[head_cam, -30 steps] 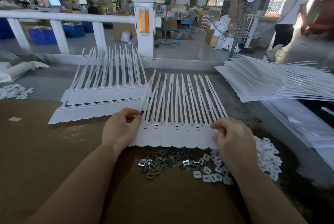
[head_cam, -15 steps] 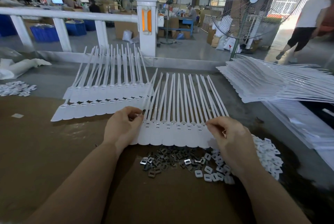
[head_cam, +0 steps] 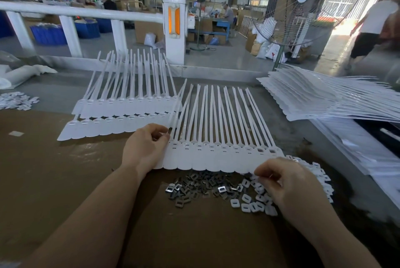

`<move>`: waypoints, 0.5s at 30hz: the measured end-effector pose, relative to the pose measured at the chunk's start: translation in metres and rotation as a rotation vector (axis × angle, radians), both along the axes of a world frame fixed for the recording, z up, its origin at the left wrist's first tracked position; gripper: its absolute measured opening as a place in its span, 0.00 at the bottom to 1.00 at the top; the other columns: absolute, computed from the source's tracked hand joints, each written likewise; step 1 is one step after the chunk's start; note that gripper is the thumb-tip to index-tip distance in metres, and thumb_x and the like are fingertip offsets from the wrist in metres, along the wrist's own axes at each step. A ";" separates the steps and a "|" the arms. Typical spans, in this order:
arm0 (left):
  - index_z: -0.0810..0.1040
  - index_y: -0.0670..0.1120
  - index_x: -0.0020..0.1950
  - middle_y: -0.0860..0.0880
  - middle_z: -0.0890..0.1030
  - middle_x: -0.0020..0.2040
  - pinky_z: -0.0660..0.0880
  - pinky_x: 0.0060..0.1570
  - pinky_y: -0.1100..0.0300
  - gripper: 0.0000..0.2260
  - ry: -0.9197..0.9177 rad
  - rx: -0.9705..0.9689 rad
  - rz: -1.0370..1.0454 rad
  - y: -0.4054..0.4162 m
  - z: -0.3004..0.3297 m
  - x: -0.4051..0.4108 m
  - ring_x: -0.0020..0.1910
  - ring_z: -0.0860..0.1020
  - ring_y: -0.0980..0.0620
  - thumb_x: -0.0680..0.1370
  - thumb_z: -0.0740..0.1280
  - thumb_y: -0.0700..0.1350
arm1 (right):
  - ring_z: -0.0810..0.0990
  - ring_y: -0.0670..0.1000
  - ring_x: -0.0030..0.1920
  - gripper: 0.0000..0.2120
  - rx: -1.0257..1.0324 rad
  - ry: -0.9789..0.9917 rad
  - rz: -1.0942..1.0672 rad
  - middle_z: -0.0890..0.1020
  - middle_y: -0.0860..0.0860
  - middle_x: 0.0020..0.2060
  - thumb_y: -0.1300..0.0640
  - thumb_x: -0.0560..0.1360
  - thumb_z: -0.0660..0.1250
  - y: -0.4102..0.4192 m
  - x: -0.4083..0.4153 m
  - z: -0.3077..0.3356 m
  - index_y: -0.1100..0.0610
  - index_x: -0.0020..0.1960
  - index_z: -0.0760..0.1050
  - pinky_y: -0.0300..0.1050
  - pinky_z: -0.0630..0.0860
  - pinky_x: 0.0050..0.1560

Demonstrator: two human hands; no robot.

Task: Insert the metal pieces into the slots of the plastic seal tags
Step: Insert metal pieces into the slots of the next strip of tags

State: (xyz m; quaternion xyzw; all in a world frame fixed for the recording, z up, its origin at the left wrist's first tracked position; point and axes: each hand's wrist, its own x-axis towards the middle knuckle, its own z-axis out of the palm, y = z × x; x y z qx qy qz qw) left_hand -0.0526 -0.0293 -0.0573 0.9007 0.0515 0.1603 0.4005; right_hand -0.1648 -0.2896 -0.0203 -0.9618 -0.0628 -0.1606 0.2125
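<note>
standing fan (head_cam: 303, 6) behind table, white railing (head_cam: 82, 13) left.

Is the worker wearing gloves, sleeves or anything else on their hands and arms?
No. The left hand and right hand are bare, with no gloves, rings, watch or wristband in view. Both forearms are uncovered as far as the frame shows; no sleeve is visible.

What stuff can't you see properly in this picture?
- Right hand, head view: its curled fingers hide whatever it may be picking from the metal pieces.
- Left hand: its fingertips cover the end of the row of seal tags, so its grip is unclear.
- Tag slots: too small to tell which are filled.
- Stack of tags: cut off by the right edge.
</note>
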 end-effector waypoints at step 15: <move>0.78 0.54 0.53 0.62 0.74 0.39 0.64 0.33 0.69 0.06 -0.002 -0.010 -0.004 0.000 -0.001 0.000 0.38 0.71 0.64 0.77 0.66 0.52 | 0.71 0.41 0.52 0.08 -0.229 0.114 0.034 0.75 0.41 0.50 0.48 0.77 0.61 0.003 -0.001 -0.002 0.44 0.55 0.76 0.36 0.68 0.58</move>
